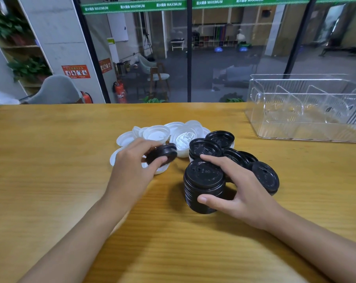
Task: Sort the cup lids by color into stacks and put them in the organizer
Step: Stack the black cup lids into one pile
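Note:
A tall stack of black lids point(203, 186) stands tilted at the table's middle, and my right hand point(240, 193) grips it with thumb in front and fingers behind. My left hand point(132, 164) pinches a single black lid point(162, 153) just above the white lids point(173, 133), which lie in a loose pile behind it. Several more black lids point(220, 139) lie scattered behind and to the right of the stack, one at the far right point(267, 176). The clear plastic organizer point(308, 111) with dividers stands at the back right.
The wooden table point(50, 160) ends at a glass wall behind the lids. The organizer sits close to the table's far edge. Bare wood lies to the left and in front of my arms.

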Action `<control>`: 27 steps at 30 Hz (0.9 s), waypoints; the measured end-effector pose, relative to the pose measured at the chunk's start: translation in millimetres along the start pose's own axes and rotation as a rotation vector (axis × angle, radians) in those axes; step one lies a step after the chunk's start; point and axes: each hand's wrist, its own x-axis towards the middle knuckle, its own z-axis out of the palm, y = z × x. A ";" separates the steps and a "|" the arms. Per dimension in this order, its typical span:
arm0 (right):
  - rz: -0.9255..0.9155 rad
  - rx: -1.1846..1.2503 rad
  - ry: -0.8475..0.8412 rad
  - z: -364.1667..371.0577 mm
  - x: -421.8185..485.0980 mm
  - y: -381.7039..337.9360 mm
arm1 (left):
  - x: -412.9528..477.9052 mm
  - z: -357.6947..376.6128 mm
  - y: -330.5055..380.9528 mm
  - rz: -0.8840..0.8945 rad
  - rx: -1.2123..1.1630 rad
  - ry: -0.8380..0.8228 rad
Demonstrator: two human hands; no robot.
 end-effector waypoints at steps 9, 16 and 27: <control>0.016 0.027 -0.011 -0.6 -1.0 -0.5 | 2.3 -4.4 23.8 -0.303 -0.558 0.039; 0.052 0.113 0.017 3.5 0.6 -2.9 | -11.7 12.3 39.0 -0.251 -0.554 -0.197; -0.009 0.093 0.010 3.4 0.3 -3.5 | -18.8 10.4 38.5 -0.066 -0.239 -0.309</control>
